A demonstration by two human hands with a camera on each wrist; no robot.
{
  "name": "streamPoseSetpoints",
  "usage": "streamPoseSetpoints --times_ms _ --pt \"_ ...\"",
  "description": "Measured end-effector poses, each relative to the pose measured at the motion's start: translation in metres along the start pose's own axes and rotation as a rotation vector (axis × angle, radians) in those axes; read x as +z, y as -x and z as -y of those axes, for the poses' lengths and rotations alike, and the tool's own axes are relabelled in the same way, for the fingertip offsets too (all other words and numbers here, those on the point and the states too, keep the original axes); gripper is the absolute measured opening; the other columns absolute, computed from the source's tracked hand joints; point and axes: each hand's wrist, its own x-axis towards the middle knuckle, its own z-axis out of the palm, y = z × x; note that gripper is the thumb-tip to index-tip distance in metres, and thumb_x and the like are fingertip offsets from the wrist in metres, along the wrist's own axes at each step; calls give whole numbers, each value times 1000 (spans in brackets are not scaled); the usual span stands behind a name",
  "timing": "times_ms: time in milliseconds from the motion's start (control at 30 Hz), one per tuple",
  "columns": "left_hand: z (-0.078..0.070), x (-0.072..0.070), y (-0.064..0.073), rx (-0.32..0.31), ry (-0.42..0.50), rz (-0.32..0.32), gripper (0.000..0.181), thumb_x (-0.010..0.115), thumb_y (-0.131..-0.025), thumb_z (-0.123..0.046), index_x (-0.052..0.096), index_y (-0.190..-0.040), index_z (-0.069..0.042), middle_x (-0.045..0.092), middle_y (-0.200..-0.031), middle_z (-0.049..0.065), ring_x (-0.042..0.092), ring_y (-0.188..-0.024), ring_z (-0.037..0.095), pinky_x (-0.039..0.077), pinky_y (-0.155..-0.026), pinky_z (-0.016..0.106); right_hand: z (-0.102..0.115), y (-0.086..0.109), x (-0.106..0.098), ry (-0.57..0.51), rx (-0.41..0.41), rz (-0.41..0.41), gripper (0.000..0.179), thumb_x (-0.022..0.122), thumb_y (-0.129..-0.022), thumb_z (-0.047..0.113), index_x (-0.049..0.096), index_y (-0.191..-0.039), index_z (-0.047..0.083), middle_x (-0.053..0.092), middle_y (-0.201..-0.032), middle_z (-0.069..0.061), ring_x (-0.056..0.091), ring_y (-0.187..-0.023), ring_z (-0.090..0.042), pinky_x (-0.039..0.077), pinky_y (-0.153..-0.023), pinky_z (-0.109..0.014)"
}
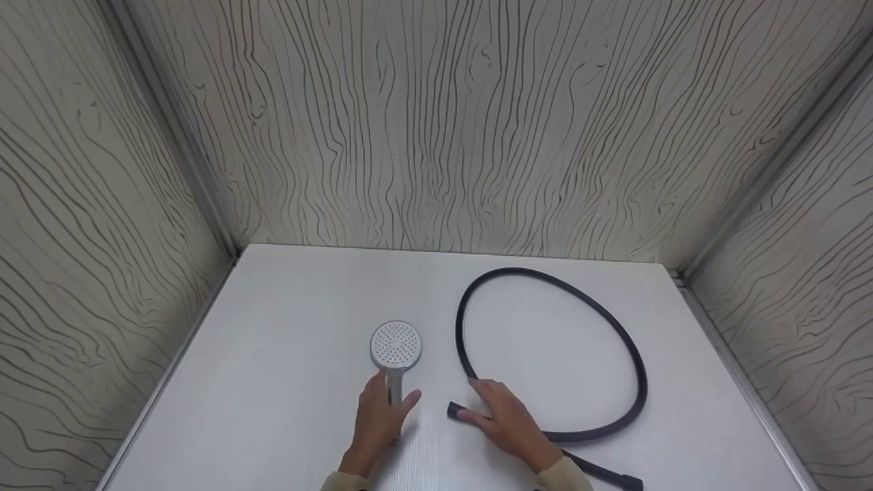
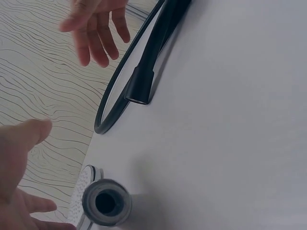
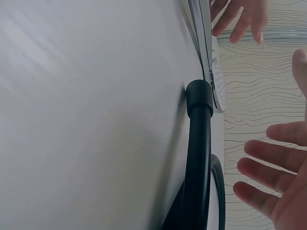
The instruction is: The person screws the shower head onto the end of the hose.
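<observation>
A grey shower head [image 1: 395, 344] lies on the white table, its pale nozzle face up and its handle toward me. My left hand [image 1: 376, 419] hovers over that handle, thumb spread away from the fingers. The left wrist view shows the round open end of the handle [image 2: 123, 203] apart from the fingers. To the right, a black shower hose [image 1: 624, 331] lies in a large loop. My right hand [image 1: 508, 423] is above the hose's end connector [image 1: 452, 410]. In the right wrist view its fingers [image 3: 273, 155] are spread, apart from the hose.
The hose's other end [image 1: 631, 483] points toward the table's near right edge. Wood-grain panels stand around the white table [image 1: 293, 300]: a back wall [image 1: 436, 136], a left wall [image 1: 82, 259] and a right wall [image 1: 805, 286]. Metal strips line the corners.
</observation>
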Motion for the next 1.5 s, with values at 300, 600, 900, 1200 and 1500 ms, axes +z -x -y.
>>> streamPoseSetpoints --times_ms 300,600,900,1200,1500 --pt "1 2 2 -13 3 -4 77 75 -83 -39 43 -143 -4 51 -139 22 53 -126 41 45 -106 57 0 0 5 -20 -25 14 54 59 -94 46 59 -129 5 65 -124 -12 61 -116 -29 54 -98 -48" --pt "-1 -1 5 -14 6 8 73 74 -84 -37 44 -141 -3 53 -137 22 52 -126 42 44 -107 58 3 4 8 8 -24 -7 53 59 -94 46 61 -127 4 65 -124 -13 61 -117 -31 53 -98 -49" --pt "-1 0 5 -39 1 18 74 74 -84 -38 44 -141 -2 54 -135 22 53 -126 42 45 -106 58 4 2 7 7 1 27 56 57 -94 50 60 -129 5 65 -126 -13 61 -118 -31 52 -100 -50" --pt "-1 1 6 -61 21 22 71 75 -84 -35 46 -140 -3 56 -133 22 54 -124 42 45 -105 59 5 2 8 2 -15 24 54 58 -94 47 61 -127 5 66 -124 -13 62 -115 -31 54 -97 -48" --pt "0 2 7 -33 17 29 72 74 -84 -37 45 -141 -2 55 -134 21 54 -124 42 44 -105 60 5 4 10 21 -45 12 53 58 -94 48 63 -124 6 68 -116 -10 65 -105 -26 58 -89 -42"
